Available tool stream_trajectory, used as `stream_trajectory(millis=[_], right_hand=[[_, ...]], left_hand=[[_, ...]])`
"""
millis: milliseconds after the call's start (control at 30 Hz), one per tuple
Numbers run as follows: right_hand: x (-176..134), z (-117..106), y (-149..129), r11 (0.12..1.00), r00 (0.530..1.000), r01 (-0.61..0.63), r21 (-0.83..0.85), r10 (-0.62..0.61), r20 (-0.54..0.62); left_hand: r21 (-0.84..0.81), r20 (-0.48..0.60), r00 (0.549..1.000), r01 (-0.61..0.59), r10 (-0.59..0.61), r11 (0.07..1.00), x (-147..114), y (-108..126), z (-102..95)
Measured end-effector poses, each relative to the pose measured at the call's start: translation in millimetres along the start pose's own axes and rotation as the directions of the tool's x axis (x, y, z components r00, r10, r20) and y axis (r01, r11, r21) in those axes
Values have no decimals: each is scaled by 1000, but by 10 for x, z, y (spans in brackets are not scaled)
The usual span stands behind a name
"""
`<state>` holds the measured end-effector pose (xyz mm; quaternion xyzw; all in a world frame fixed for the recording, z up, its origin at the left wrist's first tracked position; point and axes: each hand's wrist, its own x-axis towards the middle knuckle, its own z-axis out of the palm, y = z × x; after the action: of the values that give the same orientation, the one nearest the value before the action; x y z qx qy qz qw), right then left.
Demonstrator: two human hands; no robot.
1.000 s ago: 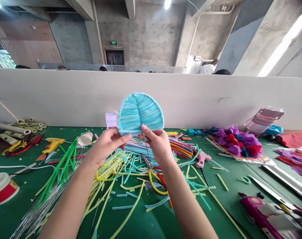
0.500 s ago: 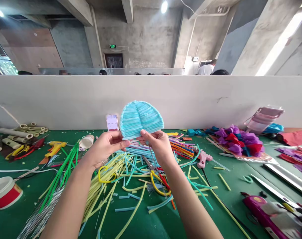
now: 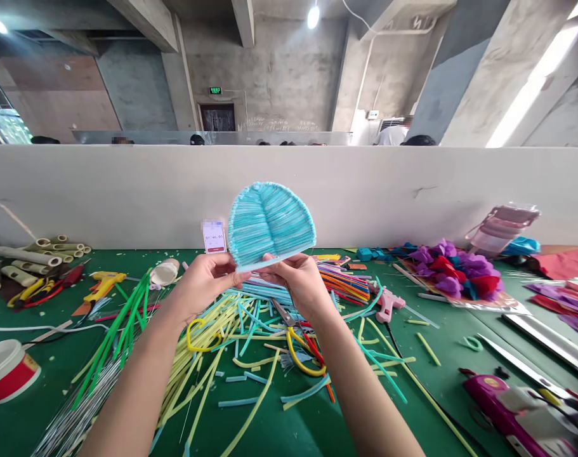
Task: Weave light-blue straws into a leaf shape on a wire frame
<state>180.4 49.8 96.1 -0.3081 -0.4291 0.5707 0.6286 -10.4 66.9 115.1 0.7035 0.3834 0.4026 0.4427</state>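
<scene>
A light-blue leaf-shaped piece (image 3: 272, 222), ribbed like rows of pipe cleaners with a centre vein, is held up in front of me, its flat edge down. My left hand (image 3: 205, 282) pinches its lower left corner between thumb and fingers. At the lower edge, right of the middle, my right hand (image 3: 298, 282) grips it with thumb and fingertips. Below the hands lie yellow-handled scissors (image 3: 301, 352), partly covered by strips, and a heap of yellow pipe cleaners (image 3: 198, 355). A bundle of orange and purple pipe cleaners (image 3: 346, 285) lies behind my right hand.
On the green table (image 3: 279, 438) lie a yellow glue gun (image 3: 103, 285), a pink glue gun (image 3: 389, 304), green stems (image 3: 120, 330), bamboo pieces (image 3: 36, 257) and purple-red petals (image 3: 453, 266). A paper cup (image 3: 10, 371) stands left. A white partition (image 3: 127, 197) rises behind; people's heads show beyond.
The leaf-shaped piece has risen slightly and tilts a little more toward me, showing its lower edge. My right thumb has shifted down and left along that edge.
</scene>
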Motion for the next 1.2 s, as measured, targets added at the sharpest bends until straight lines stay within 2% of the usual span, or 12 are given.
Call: stream_trajectory(millis=[233, 367, 700, 833, 1067, 1133, 1200], right_hand=[[-5, 16, 8, 999, 999, 35, 29, -34, -41], [-27, 39, -21, 995, 995, 74, -64, -78, -64], [-48, 101, -6, 979, 984, 151, -140, -163, -77], [-55, 156, 18, 932, 954, 241, -271, -279, -109], [-117, 197, 145, 766, 891, 309, -564, -441, -110], [-125, 208, 151, 763, 885, 319, -563, -453, -113], [-128, 225, 116, 815, 886, 315, -487, -436, -156]], left_hand=[[-4, 6, 1000, -10, 10, 1000, -4, 8, -16], [-27, 13, 1000, 2, -1, 1000, -26, 61, -48], [-73, -59, 988, 137, -141, 988, -77, 212, -38], [-33, -122, 975, 181, -184, 983, -64, 203, -39], [27, -145, 983, 114, -109, 993, -15, 42, -64], [-10, -173, 979, 105, -105, 994, -7, 35, -62], [-101, -198, 973, 100, -118, 990, -18, 66, -68]])
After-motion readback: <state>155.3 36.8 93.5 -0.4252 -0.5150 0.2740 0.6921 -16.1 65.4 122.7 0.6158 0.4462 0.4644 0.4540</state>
